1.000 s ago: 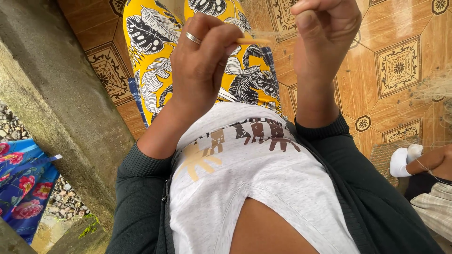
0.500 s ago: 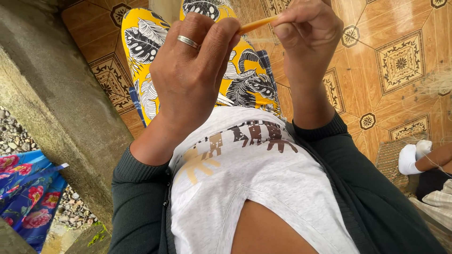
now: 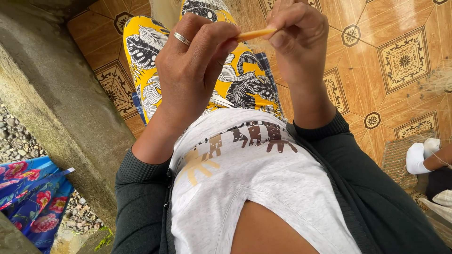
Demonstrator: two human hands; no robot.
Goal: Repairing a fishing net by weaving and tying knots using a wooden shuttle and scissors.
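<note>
Both hands are raised close to the camera, above my lap. A thin orange-yellow stick (image 3: 254, 34) runs between them. My left hand (image 3: 193, 66), with a silver ring on one finger, pinches the stick's left end with fingertips and thumb. My right hand (image 3: 296, 42) grips the right end in curled fingers. Below the hands lie my yellow leaf-print skirt (image 3: 150, 56) and my white printed shirt (image 3: 254, 174). Dark green sleeves cover both forearms.
A rough concrete ledge (image 3: 56, 108) runs along the left, with gravel and blue flowered cloth (image 3: 33, 197) beyond it. Patterned orange floor tiles (image 3: 400, 61) spread to the right. Another person's hand with a white wrap (image 3: 421, 157) rests over a woven mat (image 3: 398, 160) at right.
Both hands have come lower and nearer the camera. The stick now shows between the fingertips, and the left fingers have closed onto its end.
</note>
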